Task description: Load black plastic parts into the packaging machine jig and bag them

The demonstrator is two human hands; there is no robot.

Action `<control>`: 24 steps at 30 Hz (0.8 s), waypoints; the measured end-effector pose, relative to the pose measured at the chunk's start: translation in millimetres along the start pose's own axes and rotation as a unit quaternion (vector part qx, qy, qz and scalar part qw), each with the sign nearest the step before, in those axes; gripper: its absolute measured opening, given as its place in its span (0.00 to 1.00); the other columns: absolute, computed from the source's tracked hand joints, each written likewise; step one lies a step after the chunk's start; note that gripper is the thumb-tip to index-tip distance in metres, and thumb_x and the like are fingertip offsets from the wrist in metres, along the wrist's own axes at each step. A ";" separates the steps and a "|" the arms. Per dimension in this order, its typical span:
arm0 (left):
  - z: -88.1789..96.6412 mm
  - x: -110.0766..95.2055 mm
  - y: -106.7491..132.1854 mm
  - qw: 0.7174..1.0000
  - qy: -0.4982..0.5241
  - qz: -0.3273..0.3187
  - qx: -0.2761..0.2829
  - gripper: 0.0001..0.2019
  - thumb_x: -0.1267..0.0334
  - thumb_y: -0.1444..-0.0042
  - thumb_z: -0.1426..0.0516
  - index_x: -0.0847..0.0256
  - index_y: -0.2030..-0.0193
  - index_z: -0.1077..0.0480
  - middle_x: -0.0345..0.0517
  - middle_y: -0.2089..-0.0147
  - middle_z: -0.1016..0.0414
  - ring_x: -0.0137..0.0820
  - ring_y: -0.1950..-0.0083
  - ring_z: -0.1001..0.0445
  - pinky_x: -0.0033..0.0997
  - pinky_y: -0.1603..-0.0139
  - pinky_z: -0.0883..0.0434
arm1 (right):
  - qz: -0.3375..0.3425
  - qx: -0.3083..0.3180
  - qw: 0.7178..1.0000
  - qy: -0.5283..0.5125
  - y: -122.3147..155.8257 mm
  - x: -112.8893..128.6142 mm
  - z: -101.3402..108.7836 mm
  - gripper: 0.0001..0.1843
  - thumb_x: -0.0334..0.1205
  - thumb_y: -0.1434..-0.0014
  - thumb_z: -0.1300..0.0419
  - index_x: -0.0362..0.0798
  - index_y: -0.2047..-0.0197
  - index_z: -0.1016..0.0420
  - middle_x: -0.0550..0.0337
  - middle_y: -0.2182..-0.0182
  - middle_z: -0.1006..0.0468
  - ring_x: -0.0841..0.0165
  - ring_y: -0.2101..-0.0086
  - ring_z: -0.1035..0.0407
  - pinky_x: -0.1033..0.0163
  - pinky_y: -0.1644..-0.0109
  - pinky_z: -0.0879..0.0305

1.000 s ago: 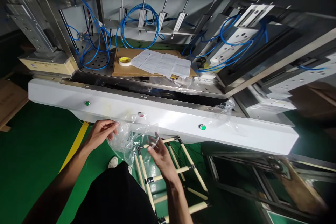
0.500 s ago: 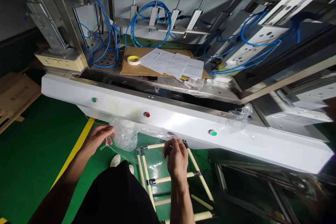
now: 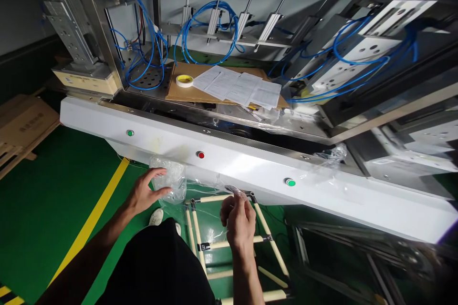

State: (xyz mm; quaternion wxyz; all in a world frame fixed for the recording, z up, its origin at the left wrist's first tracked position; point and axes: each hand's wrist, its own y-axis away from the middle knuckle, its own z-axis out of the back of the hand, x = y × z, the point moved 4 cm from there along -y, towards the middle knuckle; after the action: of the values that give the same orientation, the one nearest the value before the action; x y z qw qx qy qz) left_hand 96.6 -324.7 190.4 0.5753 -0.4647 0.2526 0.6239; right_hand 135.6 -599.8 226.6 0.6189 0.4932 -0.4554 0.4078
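A clear, crinkled plastic bag point(image 3: 176, 177) hangs in front of the white machine panel, its thin film stretching rightward. My right hand point(image 3: 240, 221) is closed in a pinch on the right end of this film, and a bit sticks out above the fingertips. At the bag's left side, my left hand point(image 3: 147, 191) has its thumb and fingers apart, in front of the bag. Whether the left fingertips touch the plastic I cannot tell.
The white panel carries a red button point(image 3: 201, 155) and two green ones. Behind it lie papers point(image 3: 236, 86) and a tape roll point(image 3: 184, 81) on cardboard. More plastic film point(image 3: 332, 155) lies at right. Below stands a cream tube frame point(image 3: 232, 245).
My left hand has moved slightly right and spread its fingers, letting go of the film's left end. My right hand keeps its pinch in nearly the same place.
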 end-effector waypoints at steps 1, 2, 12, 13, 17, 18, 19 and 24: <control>-3.3 2.1 2.8 1.000 -0.021 -0.019 0.012 0.23 0.50 0.41 0.33 0.55 0.41 0.25 0.53 0.42 0.18 0.45 0.43 0.19 0.46 0.41 0.21 | -0.003 -0.001 1.000 0.002 0.2 -0.6 1.0 0.34 0.70 0.36 0.45 0.52 0.80 0.38 0.64 0.86 0.35 0.74 0.84 0.46 0.63 0.78 0.46; -7.8 3.9 5.8 0.998 -0.047 -0.044 0.026 0.27 0.52 0.42 0.32 0.55 0.38 0.28 0.55 0.39 0.20 0.47 0.39 0.21 0.48 0.38 0.22 | -0.005 -0.002 1.000 0.001 0.4 -0.9 1.6 0.34 0.70 0.36 0.46 0.52 0.81 0.38 0.64 0.87 0.35 0.74 0.84 0.46 0.63 0.78 0.46; -33.0 14.7 21.4 0.991 -0.021 -0.119 0.054 0.16 0.60 0.37 0.36 0.52 0.43 0.22 0.54 0.39 0.19 0.46 0.36 0.21 0.53 0.33 0.24 | -0.038 -0.013 0.999 -0.034 -4.6 -11.5 10.2 0.32 0.71 0.39 0.43 0.52 0.78 0.37 0.67 0.87 0.38 0.74 0.85 0.45 0.63 0.81 0.52; -31.9 13.9 21.1 0.993 -0.003 -0.106 0.043 0.13 0.58 0.36 0.36 0.51 0.45 0.20 0.53 0.42 0.17 0.45 0.39 0.20 0.51 0.34 0.23 | -0.042 -0.013 0.998 -0.036 -5.5 -13.5 11.4 0.31 0.70 0.39 0.43 0.52 0.77 0.35 0.68 0.87 0.37 0.74 0.85 0.45 0.63 0.81 0.52; -29.1 3.6 23.9 0.997 0.060 -0.046 -0.007 0.11 0.52 0.37 0.35 0.53 0.53 0.17 0.52 0.50 0.15 0.44 0.45 0.17 0.48 0.39 0.21 | -0.052 -0.001 0.998 -0.047 -6.2 -18.8 12.9 0.29 0.70 0.41 0.41 0.51 0.72 0.30 0.69 0.86 0.36 0.74 0.85 0.46 0.64 0.82 0.53; -28.0 0.7 25.3 0.996 0.081 -0.021 -0.024 0.12 0.51 0.37 0.36 0.54 0.54 0.17 0.53 0.50 0.15 0.44 0.46 0.17 0.47 0.40 0.20 | -0.052 0.003 0.998 -0.046 -5.9 -19.4 13.3 0.29 0.70 0.41 0.40 0.51 0.74 0.31 0.69 0.86 0.36 0.74 0.84 0.46 0.64 0.82 0.53; -26.4 -1.8 26.6 0.994 0.103 0.008 -0.043 0.13 0.50 0.36 0.36 0.55 0.54 0.17 0.53 0.51 0.15 0.44 0.47 0.17 0.45 0.42 0.20 | -0.050 0.006 0.998 -0.043 -5.5 -19.7 14.2 0.30 0.70 0.41 0.40 0.51 0.76 0.33 0.68 0.86 0.36 0.74 0.84 0.46 0.64 0.81 0.53; -7.0 -5.4 23.7 0.951 0.205 0.174 -0.150 0.18 0.46 0.38 0.37 0.60 0.58 0.19 0.50 0.63 0.17 0.38 0.65 0.19 0.37 0.62 0.21 | -0.045 0.029 0.999 -0.010 -5.2 -22.0 24.3 0.31 0.69 0.41 0.39 0.52 0.80 0.37 0.66 0.88 0.37 0.74 0.86 0.45 0.63 0.82 0.53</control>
State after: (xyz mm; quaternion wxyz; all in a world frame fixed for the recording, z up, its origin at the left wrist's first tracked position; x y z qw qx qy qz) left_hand 75.6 -338.2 186.8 0.3173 -0.6125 0.3453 0.6363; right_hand 131.1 -625.8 206.5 0.6178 0.5350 -0.4268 0.3872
